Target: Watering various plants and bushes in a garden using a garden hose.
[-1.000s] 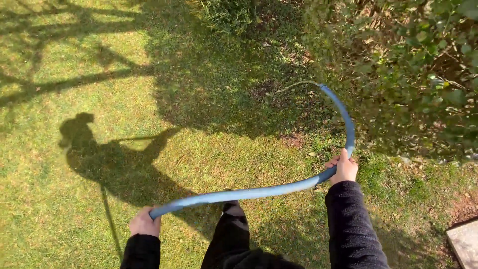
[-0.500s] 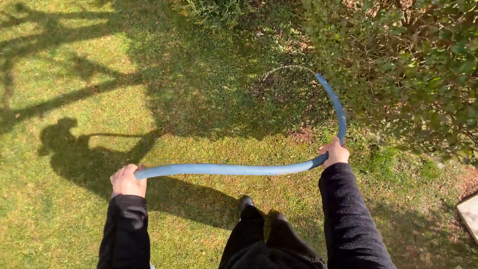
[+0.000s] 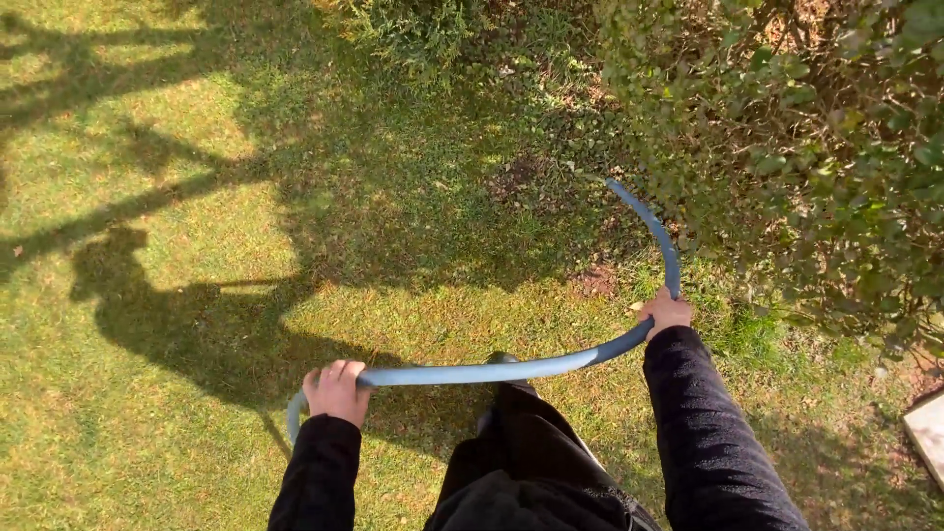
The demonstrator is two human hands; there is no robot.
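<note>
On the sunlit lawn (image 3: 147,433), the left hand (image 3: 336,390) is curled knuckles-up around the blue hose (image 3: 492,372), its dark sleeve reaching forward from the lower edge. A short end of the hose droops past this fist toward the grass. From there the hose runs rightward across the person's dark trousers (image 3: 521,442) to the right hand (image 3: 666,313), fingers wrapped tight on it, arm stretched further ahead. Beyond that grip the hose arcs up toward the leafy bush (image 3: 816,167).
</note>
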